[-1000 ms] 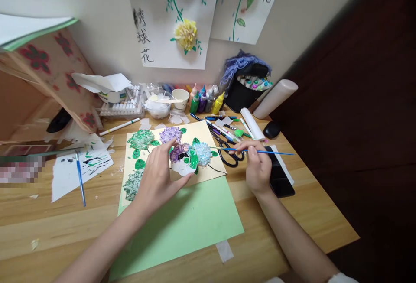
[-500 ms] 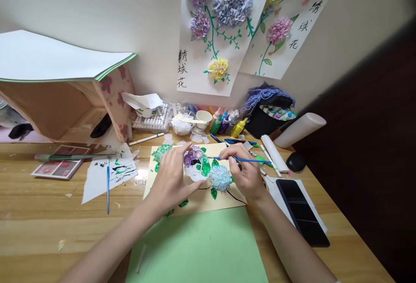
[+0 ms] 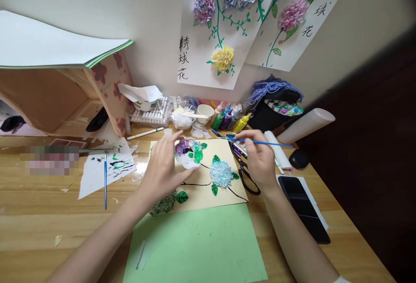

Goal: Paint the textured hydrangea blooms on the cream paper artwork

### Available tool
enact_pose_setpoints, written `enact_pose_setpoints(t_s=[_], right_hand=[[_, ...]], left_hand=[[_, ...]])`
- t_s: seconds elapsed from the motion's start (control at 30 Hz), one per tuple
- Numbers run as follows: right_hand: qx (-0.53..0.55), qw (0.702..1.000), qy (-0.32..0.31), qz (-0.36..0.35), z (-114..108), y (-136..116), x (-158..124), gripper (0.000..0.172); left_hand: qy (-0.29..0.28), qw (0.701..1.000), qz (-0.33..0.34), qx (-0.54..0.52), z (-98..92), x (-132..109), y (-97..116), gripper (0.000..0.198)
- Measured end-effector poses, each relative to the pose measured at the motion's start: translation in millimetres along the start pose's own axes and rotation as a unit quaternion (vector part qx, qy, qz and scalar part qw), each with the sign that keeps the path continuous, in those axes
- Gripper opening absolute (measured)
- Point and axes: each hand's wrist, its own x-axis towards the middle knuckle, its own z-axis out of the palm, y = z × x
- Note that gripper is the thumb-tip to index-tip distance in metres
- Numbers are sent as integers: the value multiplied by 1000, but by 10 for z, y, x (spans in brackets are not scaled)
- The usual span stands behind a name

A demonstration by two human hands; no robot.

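Note:
My left hand (image 3: 165,157) grips a small round clear palette (image 3: 189,154) by its edges, thumb at the lower right. Purple, black, green and white paint lies in it. My right hand (image 3: 260,157) pinches a thin blue paintbrush (image 3: 269,143), its tip pointing left, a short way right of the palette and apart from it. Below both is a cream sheet (image 3: 195,194) with a light blue textured flower (image 3: 221,174), a dark green flower (image 3: 164,203), green leaves and black stems. My left hand hides part of the sheet.
Black scissors (image 3: 250,181) and pens lie by my right hand. Behind stand paint bottles (image 3: 225,118), a paper cup (image 3: 205,113) and a marker tray (image 3: 151,116). A green sheet (image 3: 195,244) lies in front; a black case (image 3: 303,209) is at right.
My right hand has moved right, drawing the brush tip away from the palette. My left hand and the palette have shifted slightly left. The view has also shifted, and the scissors now show more.

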Motion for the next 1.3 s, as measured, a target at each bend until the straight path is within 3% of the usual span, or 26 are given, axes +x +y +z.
enact_pose_setpoints(t_s=[0.13, 0.23, 1.3], right_hand=[[-84, 984, -155, 6, 105, 184, 32, 18], [-95, 978, -187, -15, 206, 260, 4, 17], [-108, 973, -205, -18, 254, 336, -39, 15]], left_hand=[[33, 999, -22, 23, -74, 57, -102, 79], [41, 998, -31, 25, -97, 69, -116, 81], [34, 999, -17, 18, -62, 59, -67, 80]])
